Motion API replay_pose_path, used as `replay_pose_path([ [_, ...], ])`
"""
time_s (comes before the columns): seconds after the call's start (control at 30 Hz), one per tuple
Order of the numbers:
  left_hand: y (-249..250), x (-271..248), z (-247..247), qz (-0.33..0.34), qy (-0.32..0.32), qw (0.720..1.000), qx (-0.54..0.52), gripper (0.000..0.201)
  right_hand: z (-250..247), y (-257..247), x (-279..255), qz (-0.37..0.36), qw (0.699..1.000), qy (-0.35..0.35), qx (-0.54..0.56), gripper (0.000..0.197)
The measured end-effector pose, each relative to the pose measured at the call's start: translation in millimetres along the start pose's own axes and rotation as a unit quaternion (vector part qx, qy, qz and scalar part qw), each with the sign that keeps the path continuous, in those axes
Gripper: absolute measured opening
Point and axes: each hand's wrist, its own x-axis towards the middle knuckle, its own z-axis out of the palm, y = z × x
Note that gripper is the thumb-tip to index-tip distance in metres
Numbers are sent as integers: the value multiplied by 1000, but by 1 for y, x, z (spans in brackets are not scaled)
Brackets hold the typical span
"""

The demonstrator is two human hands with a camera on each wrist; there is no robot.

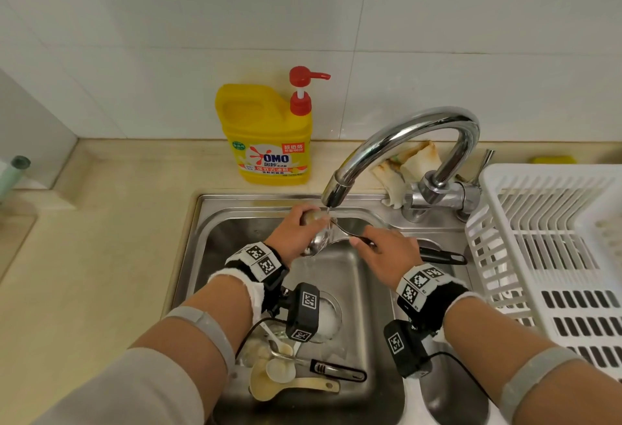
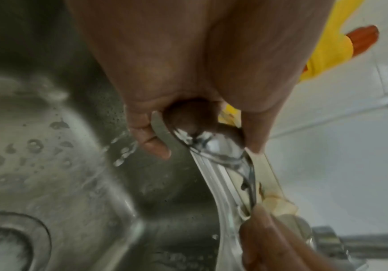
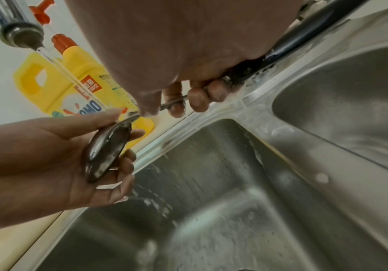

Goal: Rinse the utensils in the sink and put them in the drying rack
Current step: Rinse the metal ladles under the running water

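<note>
A big metal spoon (image 1: 318, 242) with a black handle (image 1: 441, 257) is held under the faucet spout (image 1: 334, 196), and a thin stream of water runs onto it. My left hand (image 1: 311, 224) cups the spoon's bowl (image 3: 107, 152), thumb on top and fingers beneath. My right hand (image 1: 361, 240) grips the thin metal neck of the handle (image 3: 316, 33). Water runs off the bowl (image 2: 221, 148) into the sink (image 1: 350, 276). More dirty utensils (image 1: 296, 370) lie in a pile at the sink's near end. The white drying rack (image 1: 555, 239) stands to the right.
A yellow detergent bottle (image 1: 266, 135) with a red pump stands behind the sink on the counter. A crumpled cloth (image 1: 410, 162) lies behind the faucet base. A second basin (image 3: 350, 110) sits between the sink and the rack. A yellow sponge (image 1: 552, 159) lies behind the rack.
</note>
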Motion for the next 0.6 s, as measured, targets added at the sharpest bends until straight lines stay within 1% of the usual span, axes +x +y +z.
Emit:
replay_pose_path([
  [0.03,-3,1,-1,26,-2,998,63,41,0,-1,0,-1,1000,-1,-6,38],
  [0.07,-4,1,-1,52,0,994,100,45,1,-2,0,-1,1000,-4,-12,38],
  [0.1,-5,1,-2,82,1,989,124,44,1,-4,1,-2,1000,-6,-18,37],
  [0.2,-7,5,-2,186,-9,965,186,26,-1,-7,3,-3,999,-11,-35,38],
  [0.23,-8,6,-2,206,-11,960,191,22,-1,-9,4,-1,999,-11,-33,38],
  [0.27,-8,7,-2,211,-13,960,181,20,-1,-10,4,0,999,-9,-30,38],
  [0.3,-8,6,-2,202,-13,966,161,20,-2,-10,5,0,1000,-7,-29,37],
  [0.37,-10,8,-4,158,1,979,126,20,-2,-9,5,-5,1000,-2,-22,38],
  [0.4,-12,9,-7,121,14,987,102,23,-3,-8,5,-8,1000,-1,-13,38],
  [0.43,-12,7,-10,77,23,995,55,29,-3,-6,5,-10,1000,-1,1,38],
  [0.47,-11,6,-14,30,28,999,-22,35,-3,-6,5,-12,1000,-2,16,38],
  [0.5,-11,4,-16,-10,23,994,-110,38,-3,-6,4,-15,1000,-3,27,37],
  [0.53,-10,3,-18,-33,17,983,-177,39,-3,-6,4,-19,999,-3,31,37],
  [0.6,-6,-1,-19,-45,21,973,-227,41,-1,-8,5,-27,999,3,18,38],
])
